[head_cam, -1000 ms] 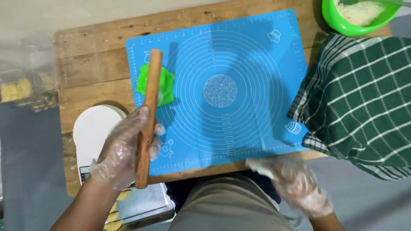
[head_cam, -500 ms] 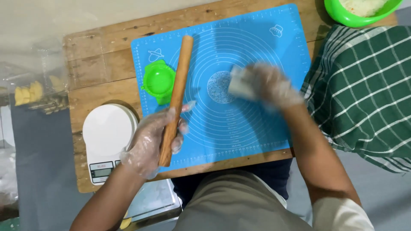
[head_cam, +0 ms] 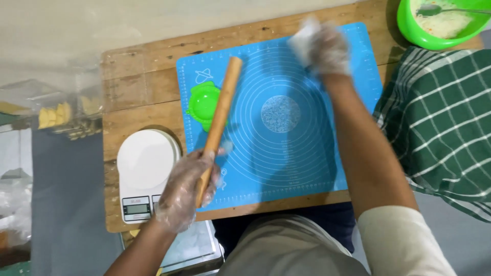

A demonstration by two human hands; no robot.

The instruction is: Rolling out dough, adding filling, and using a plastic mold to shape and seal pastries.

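Head view, one moment, itemised from the fingers outward.

Left hand: clear glove worn; fingers curled closed around the near end of the wooden rolling pin. Pin lay slantwise on the left part of the blue silicone mat, its far end pointing away from the person and its middle crossing the green round mould, which sat on the mat's left edge.

Right hand: clear glove worn, blurred; it was at the mat's far edge, fingers bent around a pale lump. Whether the grip was firm could not be told.

Mat: printed with concentric rings and a pale speckled disc at the centre; it lay on a wooden board.

White kitchen scale: stood on the board's near left corner, just beside the left hand.

Green bowl: at the far right corner, holding pale shredded filling and a spoon.

Green-and-white checked cloth: lay to the right of the mat.

Clear plastic packet: left of the board, with yellowish pieces inside.
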